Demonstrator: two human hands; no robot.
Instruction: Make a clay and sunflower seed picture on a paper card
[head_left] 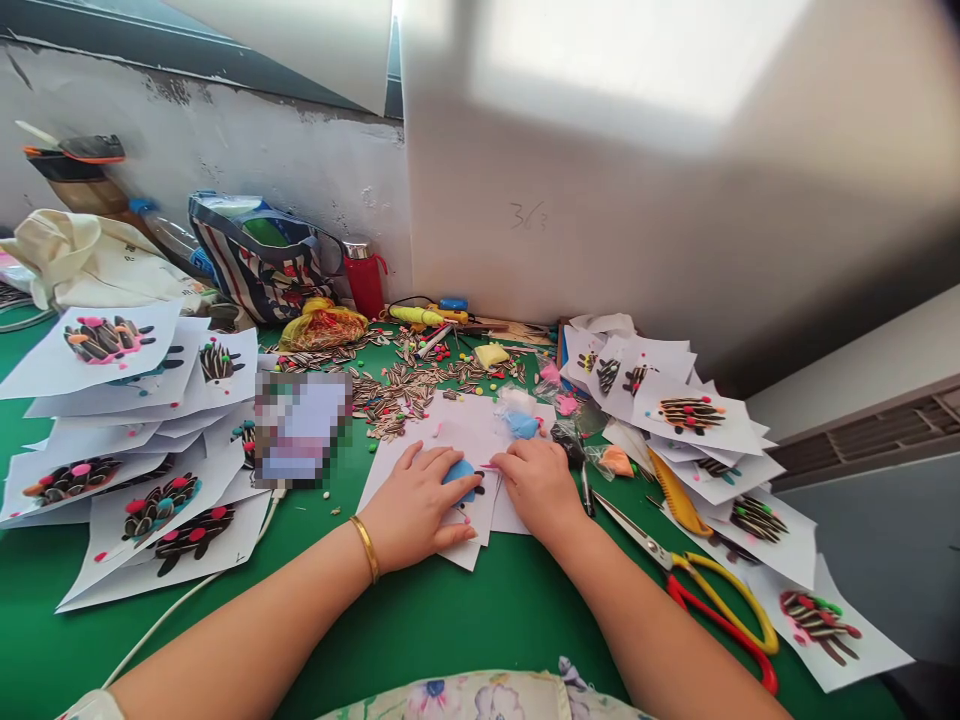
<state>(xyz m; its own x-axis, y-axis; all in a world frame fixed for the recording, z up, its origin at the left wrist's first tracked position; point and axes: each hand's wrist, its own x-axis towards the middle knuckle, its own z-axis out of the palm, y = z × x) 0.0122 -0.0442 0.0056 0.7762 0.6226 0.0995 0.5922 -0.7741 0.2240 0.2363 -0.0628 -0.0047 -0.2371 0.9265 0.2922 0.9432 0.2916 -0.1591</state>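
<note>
My left hand (424, 500), a gold bangle at its wrist, rests with fingers spread on a white sheet of paper (386, 480). Under and between its fingers show a flat patch of blue clay (460, 470) and dark seed tips (480, 482); the rest of the patch is hidden. At the sheet's right side my right hand (536, 485) has its fingers curled together. A small pink bit (489, 465) sticks out at its thumb and fingertip. Just beyond this hand lie a lump of blue clay (523, 424) in plastic and a dark wrapped lump (568, 440).
Stacks of papers with seed-and-clay hedgehogs stand left (120, 380) and right (690, 410). Scissors (667, 560) and a yellow cutter (679, 495) lie by my right forearm. Loose sunflower seeds (405, 390), a blurred-out phone (304, 425), a cable and a red flask (364, 280) sit around.
</note>
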